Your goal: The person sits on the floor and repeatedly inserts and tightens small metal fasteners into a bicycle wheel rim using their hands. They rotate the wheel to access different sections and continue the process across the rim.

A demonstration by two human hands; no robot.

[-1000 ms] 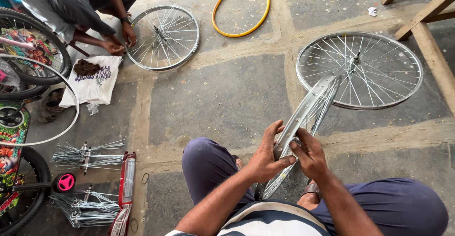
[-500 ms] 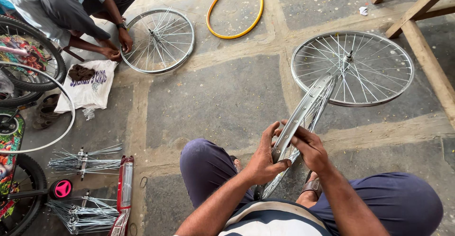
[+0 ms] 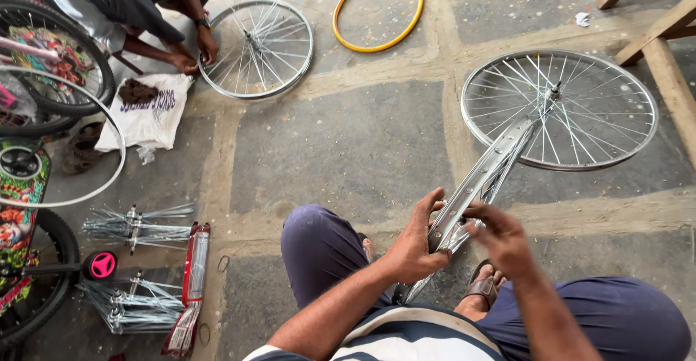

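Note:
A silver bicycle rim (image 3: 484,175) stands on edge between my knees, seen almost edge-on. My left hand (image 3: 415,243) grips its near part from the left. My right hand (image 3: 500,236) sits on the rim's right side, fingertips pinched at a spoke near the edge. A finished spoked wheel (image 3: 560,109) lies flat on the stone floor just beyond the rim.
Another person crouches at the top left with hands on a second spoked wheel (image 3: 257,48). A yellow tyre (image 3: 380,11) lies at the top centre. Spoke bundles with hubs (image 3: 138,223), a red packet (image 3: 190,288), a white bag (image 3: 148,111), bicycles at left, a wooden frame (image 3: 656,31) at right.
The view has shifted slightly. My hands stay on the rim; the right hand has slid a little to the right and lower along it.

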